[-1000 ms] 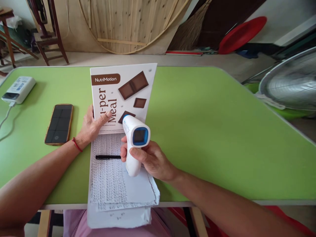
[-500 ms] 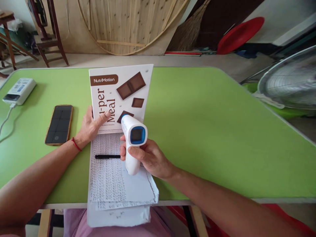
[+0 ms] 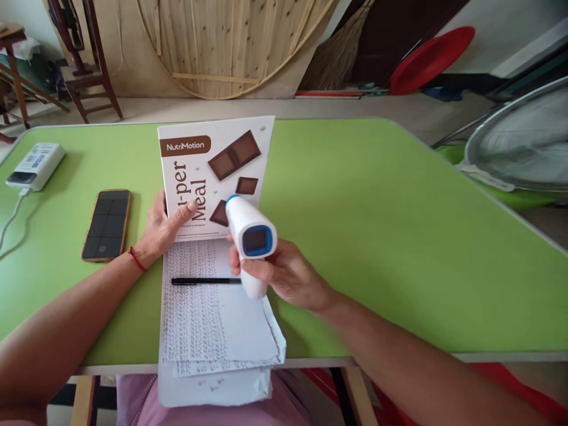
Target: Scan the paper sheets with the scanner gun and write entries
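My left hand (image 3: pixel 171 222) grips the lower left edge of a white NutriMotion box (image 3: pixel 239 139) printed with chocolate pieces, thumb across its front. My right hand (image 3: pixel 288 269) is wrapped round the handle of a white infrared thermometer (image 3: pixel 248 222) with a blue-rimmed dark screen facing me. The thermometer's blue front end overlaps the box's lower right part in view; whether they touch I cannot tell. Below the box lie sheets of handwritten paper (image 3: pixel 190 331), reaching over the table's near edge. A black pen (image 3: pixel 199 281) rests across them, its right end hidden behind the thermometer.
On the green table (image 3: pixel 399 248), a phone (image 3: pixel 106 225) in a brown-edged case lies left of my left hand. Farther left is a white power bank (image 3: pixel 38 165) with a cable. A fan (image 3: pixel 523 136) stands beyond the right edge, and a wooden chair (image 3: pixel 86 77) stands behind.
My right hand has moved the thermometer to the right and slightly upward, uncovering more of the pen and paper. My left hand keeps its hold on the box.
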Tool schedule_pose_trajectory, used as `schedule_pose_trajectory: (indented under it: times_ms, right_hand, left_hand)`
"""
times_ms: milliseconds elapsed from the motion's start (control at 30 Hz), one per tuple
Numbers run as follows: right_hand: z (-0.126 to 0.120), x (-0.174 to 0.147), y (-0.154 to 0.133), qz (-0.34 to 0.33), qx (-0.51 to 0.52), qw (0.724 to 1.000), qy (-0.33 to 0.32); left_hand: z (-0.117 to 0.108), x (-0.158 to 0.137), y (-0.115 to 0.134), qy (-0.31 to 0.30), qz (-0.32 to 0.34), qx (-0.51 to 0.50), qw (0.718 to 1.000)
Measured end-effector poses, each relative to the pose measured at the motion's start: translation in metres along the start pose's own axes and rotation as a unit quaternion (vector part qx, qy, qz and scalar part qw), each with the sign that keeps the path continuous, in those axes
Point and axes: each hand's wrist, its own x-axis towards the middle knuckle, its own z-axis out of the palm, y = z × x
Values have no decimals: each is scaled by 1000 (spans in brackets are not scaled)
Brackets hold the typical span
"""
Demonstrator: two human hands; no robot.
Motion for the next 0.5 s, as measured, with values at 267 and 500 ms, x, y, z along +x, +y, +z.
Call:
schedule_pose_trajectory:
  times_ms: [267, 500]
  right_hand:
    - [-75, -1, -22, -32, -455, 877, 150]
    - [-110, 4, 10, 4, -612, 788, 64]
  left_hand:
    - [-1, 0, -5, -11, 13, -44, 999]
    - [-2, 1, -7, -28, 49, -73, 996]
